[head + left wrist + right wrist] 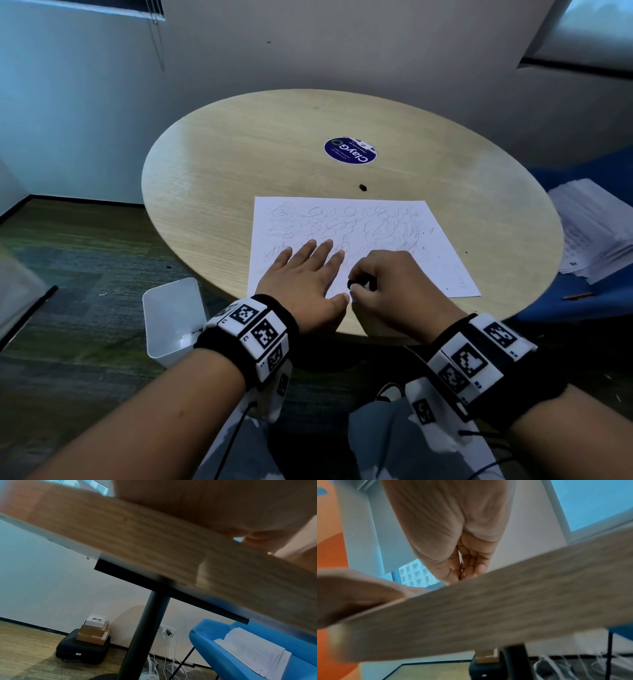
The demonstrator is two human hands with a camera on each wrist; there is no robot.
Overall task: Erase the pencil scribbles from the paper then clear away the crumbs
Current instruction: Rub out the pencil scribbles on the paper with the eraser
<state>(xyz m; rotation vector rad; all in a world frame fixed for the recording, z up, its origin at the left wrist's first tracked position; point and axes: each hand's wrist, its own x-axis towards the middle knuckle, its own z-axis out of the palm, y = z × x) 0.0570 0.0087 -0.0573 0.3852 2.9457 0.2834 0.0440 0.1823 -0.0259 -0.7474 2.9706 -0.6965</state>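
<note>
A white sheet of paper (pixel 411 240) covered with grey pencil scribbles lies on the round wooden table (pixel 239 164). My left hand (pixel 305 274) lies flat on the sheet's near left part, fingers straight. To its right, my right hand (pixel 387 277) pinches a small black eraser (pixel 356 283) against the paper near the front edge. A few dark crumbs (pixel 424 247) dot the sheet's right side. In the right wrist view the right hand's fingers (pixel 471 566) curl down behind the table edge (pixel 488 608); the eraser is hidden there.
A second small black lump (pixel 363 187) lies on the table beyond the paper, near a round blue sticker (pixel 350 150). A clear plastic bin (pixel 173 318) stands on the floor at the table's left. A blue chair (pixel 582 301) with a paper stack (pixel 596 233) is at right.
</note>
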